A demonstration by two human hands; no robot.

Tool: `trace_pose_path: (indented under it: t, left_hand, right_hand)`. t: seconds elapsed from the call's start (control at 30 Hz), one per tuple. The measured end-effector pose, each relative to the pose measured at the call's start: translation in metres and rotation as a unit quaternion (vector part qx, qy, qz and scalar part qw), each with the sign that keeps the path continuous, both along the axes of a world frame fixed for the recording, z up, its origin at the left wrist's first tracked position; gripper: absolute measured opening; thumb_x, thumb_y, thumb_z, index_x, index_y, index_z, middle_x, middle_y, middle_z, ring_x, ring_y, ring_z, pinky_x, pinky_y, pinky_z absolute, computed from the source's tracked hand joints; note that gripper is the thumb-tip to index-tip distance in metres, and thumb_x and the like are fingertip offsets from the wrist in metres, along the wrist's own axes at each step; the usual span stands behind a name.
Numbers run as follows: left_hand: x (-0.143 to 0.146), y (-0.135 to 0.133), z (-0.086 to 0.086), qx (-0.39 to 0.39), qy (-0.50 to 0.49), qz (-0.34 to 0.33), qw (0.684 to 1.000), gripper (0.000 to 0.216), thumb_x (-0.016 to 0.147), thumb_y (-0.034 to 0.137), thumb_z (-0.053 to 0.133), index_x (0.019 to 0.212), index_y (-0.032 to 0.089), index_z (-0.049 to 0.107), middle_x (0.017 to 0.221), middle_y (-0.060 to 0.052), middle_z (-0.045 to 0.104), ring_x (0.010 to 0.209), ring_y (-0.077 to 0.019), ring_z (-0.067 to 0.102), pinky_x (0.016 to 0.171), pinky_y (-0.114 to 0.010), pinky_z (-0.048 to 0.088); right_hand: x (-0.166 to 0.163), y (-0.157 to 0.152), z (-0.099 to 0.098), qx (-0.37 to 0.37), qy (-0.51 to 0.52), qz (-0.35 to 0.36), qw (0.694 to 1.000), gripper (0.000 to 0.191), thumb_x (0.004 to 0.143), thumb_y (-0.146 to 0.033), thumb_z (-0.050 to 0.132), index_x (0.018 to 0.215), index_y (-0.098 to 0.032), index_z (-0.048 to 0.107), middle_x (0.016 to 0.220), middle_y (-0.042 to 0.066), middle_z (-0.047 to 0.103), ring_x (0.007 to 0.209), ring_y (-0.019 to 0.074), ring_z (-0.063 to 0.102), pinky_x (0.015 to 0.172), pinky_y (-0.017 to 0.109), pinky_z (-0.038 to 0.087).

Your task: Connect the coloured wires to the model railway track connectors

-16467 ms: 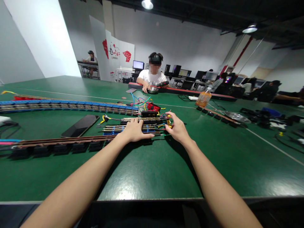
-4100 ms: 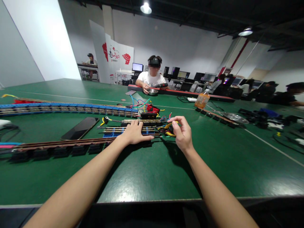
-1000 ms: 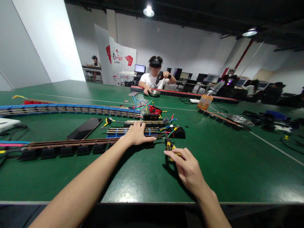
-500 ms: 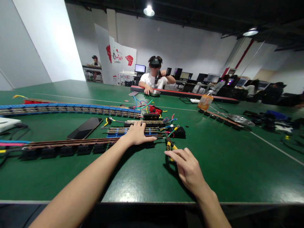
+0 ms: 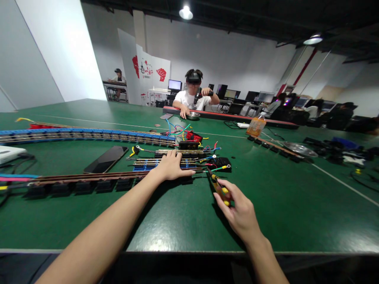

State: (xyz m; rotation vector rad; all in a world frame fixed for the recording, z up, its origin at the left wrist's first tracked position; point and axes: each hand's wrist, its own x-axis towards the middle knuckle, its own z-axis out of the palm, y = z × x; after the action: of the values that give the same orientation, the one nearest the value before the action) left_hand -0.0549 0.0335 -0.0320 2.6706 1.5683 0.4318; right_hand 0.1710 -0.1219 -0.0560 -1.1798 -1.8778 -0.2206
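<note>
My left hand (image 5: 169,167) lies with its fingers spread over the bar assemblies, its thumb stretched along the end of the long brown conductor rail (image 5: 97,176) with black holders. Beneath the fingers, blue holders (image 5: 140,165) carry thin metal bars. In my right hand (image 5: 241,211) is a pair of pliers (image 5: 219,189) with yellow-and-black handles, fingers closed around them. The jaws point at the rail's end, near a green-yellow wire (image 5: 218,169) tipped with a ring terminal (image 5: 228,167). Whether the jaws grip the wire I cannot tell.
A phone (image 5: 106,159) lies left of the bars, below a long blue-backed rail (image 5: 83,135). Farther back are a red part (image 5: 194,137) with loose wires and a person (image 5: 192,94) touching a metal bowl (image 5: 194,115). An orange container (image 5: 256,126) and another rail (image 5: 274,148) are on the right.
My right hand has turned and shifted slightly right, swinging the plier handles right. The green-yellow wire now lies lower and points more to the right. My left hand stays put.
</note>
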Motion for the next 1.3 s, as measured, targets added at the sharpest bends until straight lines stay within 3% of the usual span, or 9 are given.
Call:
trace_pose_path:
  t: [0.4, 0.6, 0.8, 0.97, 1.13, 1.3]
  left_hand:
    - [0.0, 0.0, 0.001, -0.012, 0.007, 0.002, 1.0, 0.109, 0.064, 0.096, 0.028, 0.128, 0.012, 0.054, 0.14, -0.023, 0.045, 0.129, -0.042, 0.04, 0.103, -0.053, 0.037]
    - [0.0, -0.002, 0.003, -0.018, 0.005, 0.002, 1.0, 0.108, 0.064, 0.096, 0.029, 0.129, 0.013, 0.053, 0.141, -0.023, 0.044, 0.13, -0.042, 0.039, 0.104, -0.054, 0.035]
    - [0.0, -0.003, 0.004, -0.023, 0.004, -0.001, 1.0, 0.11, 0.065, 0.095, 0.029, 0.132, 0.011, 0.05, 0.142, -0.024, 0.043, 0.13, -0.0423, 0.039, 0.105, -0.053, 0.034]
    - [0.0, -0.003, 0.003, -0.019, 0.003, -0.001, 1.0, 0.109, 0.065, 0.095, 0.029, 0.133, 0.012, 0.049, 0.143, -0.023, 0.042, 0.132, -0.0414, 0.037, 0.105, -0.052, 0.034]
    - [0.0, -0.002, 0.003, -0.025, 0.004, -0.002, 1.0, 0.112, 0.064, 0.096, 0.028, 0.134, 0.01, 0.049, 0.143, -0.025, 0.042, 0.131, -0.0427, 0.038, 0.105, -0.053, 0.034]
    - [0.0, -0.001, 0.004, -0.03, 0.005, -0.004, 1.0, 0.113, 0.064, 0.096, 0.027, 0.134, 0.011, 0.049, 0.143, -0.024, 0.043, 0.133, -0.0426, 0.036, 0.105, -0.052, 0.033]
  right_hand:
    - [0.0, -0.002, -0.001, -0.073, 0.129, -0.06, 0.987, 0.037, 0.088, -0.033, 0.063, 0.122, -0.02, 0.053, 0.082, 0.0, 0.066, 0.058, 0.01, 0.062, 0.058, 0.021, 0.056]
    - [-0.004, -0.003, -0.001, -0.112, 0.21, -0.034, 0.971, 0.04, 0.086, -0.034, 0.064, 0.12, -0.02, 0.05, 0.09, 0.004, 0.068, 0.057, 0.0103, 0.06, 0.052, 0.022, 0.055]
    - [-0.002, -0.005, 0.003, -0.105, 0.19, -0.07, 0.974, 0.042, 0.089, -0.031, 0.058, 0.13, -0.023, 0.05, 0.092, 0.005, 0.068, 0.055, 0.0092, 0.05, 0.054, 0.024, 0.051]
    - [0.001, -0.014, 0.006, -0.074, 0.245, -0.074, 0.964, 0.047, 0.087, -0.03, 0.062, 0.131, -0.023, 0.05, 0.097, 0.006, 0.069, 0.054, 0.0086, 0.048, 0.049, 0.022, 0.046]
    - [-0.001, -0.017, 0.044, -0.034, 0.266, -0.05, 0.962, 0.047, 0.081, -0.029, 0.069, 0.126, -0.022, 0.055, 0.095, 0.006, 0.069, 0.053, 0.0084, 0.049, 0.044, 0.02, 0.043]
    - [0.004, 0.037, 0.094, 0.049, 0.293, -0.078, 0.952, 0.038, 0.079, -0.032, 0.067, 0.115, -0.02, 0.062, 0.09, 0.003, 0.068, 0.054, 0.0087, 0.051, 0.046, 0.02, 0.044]
